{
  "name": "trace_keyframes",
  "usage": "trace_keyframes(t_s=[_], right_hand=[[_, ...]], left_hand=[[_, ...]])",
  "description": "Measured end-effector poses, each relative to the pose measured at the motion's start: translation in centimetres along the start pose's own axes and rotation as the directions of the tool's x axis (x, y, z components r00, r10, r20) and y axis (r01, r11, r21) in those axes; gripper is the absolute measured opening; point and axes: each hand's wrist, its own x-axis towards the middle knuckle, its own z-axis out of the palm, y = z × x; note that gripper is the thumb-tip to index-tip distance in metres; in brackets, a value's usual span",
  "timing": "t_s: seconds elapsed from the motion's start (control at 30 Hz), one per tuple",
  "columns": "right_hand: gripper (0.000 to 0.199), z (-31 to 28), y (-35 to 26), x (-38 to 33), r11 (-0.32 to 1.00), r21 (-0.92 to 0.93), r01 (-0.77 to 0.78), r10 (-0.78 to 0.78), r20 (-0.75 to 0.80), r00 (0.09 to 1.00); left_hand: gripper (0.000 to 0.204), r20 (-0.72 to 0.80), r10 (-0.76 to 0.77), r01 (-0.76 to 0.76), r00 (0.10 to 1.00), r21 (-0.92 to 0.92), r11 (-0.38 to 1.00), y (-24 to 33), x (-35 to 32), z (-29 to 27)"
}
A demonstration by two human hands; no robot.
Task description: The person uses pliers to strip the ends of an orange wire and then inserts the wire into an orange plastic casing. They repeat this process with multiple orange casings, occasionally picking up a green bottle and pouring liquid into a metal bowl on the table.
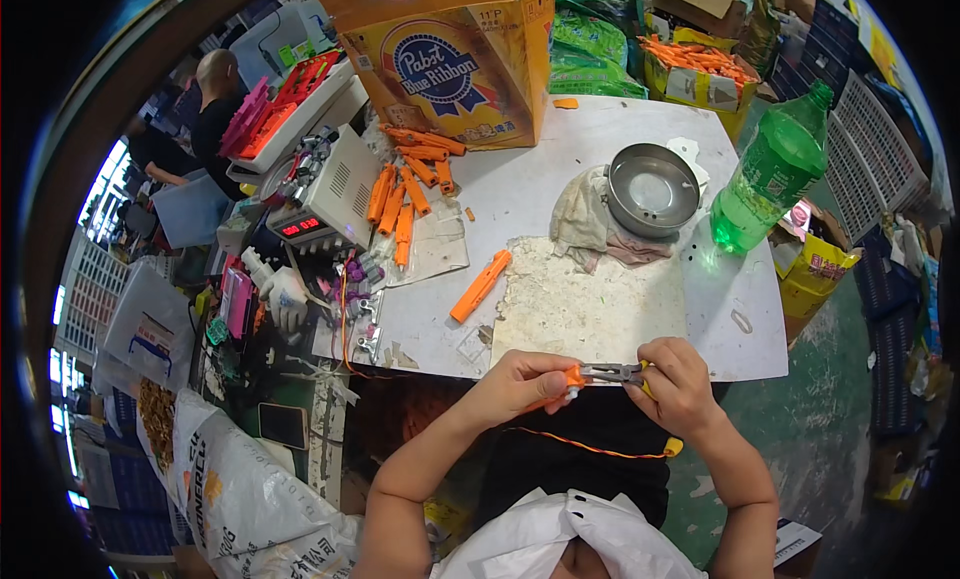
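Note:
Close to the table's front edge, my left hand (522, 383) is closed on a small orange plastic part (574, 377). My right hand (676, 384) grips pliers (612, 373) with yellow handles, and their jaws meet the orange part from the right. Exactly what the jaws pinch is too small to make out. Beyond my hands lies a worn, pale board (600, 299). One long orange plastic piece (481, 286) rests at its left edge, and several similar orange pieces (415, 194) are heaped farther left.
A metal bowl (652, 187) sits on a rag (580, 217) behind the board. To its right stands a green bottle (775, 169); a yellow carton (450, 99) is at the back. Left is a device with a red display (345, 194). A red-yellow wire (600, 447) hangs below my hands.

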Motion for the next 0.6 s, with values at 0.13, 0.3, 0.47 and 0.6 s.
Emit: trace_keyframes(t_s=[0.13,0.3,0.47,0.6], right_hand=[[0.019,0.1,-0.5,-0.7,0.979,0.033,-0.203,0.206,-0.16,0.965],[0.015,-2.4,-0.1,-0.5,0.859,0.187,-0.476,0.511,-0.278,0.813],[0.018,-0.6,-0.4,-0.6,0.923,0.142,-0.359,0.382,-0.207,0.901],[0.02,-0.5,-1.1,0.0,0.948,0.111,-0.3,0.317,-0.206,0.926]], left_hand=[[0.023,-0.235,0.397,-0.151,0.887,0.664,0.733,0.9,-0.1,1.0],[0.027,-0.424,0.289,-0.196,0.859,0.249,0.948,-1.9,-1.9,-1.8],[0.03,-0.245,0.53,-0.469,0.812,0.267,0.842,-2.1,-1.6,-1.2],[0.032,-0.218,0.582,-0.537,0.784,0.232,0.811,-2.0,-1.2,-0.8]])
